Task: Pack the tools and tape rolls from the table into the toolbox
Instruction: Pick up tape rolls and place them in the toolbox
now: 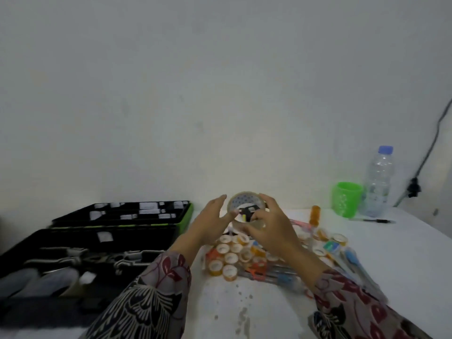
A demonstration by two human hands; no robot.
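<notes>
Item 1, large clear tape roll [244, 200]: I am holding it upright above the table [367, 265], my right hand [271, 226] curling around its right rim.
Item 2, my left hand [210, 223]: fingers are stretching out straight at the roll's left edge, gripping nothing.
Item 3, small tape rolls [230, 258]: lying heaped on the table under my hands, pens [274, 275] mixed in beside them.
Item 4, toolbox [110, 237]: sitting open at the left, tools [97, 259] lying inside.
Item 5, green cup [346, 199] and water bottle [378, 184]: standing side by side at the far right.
</notes>
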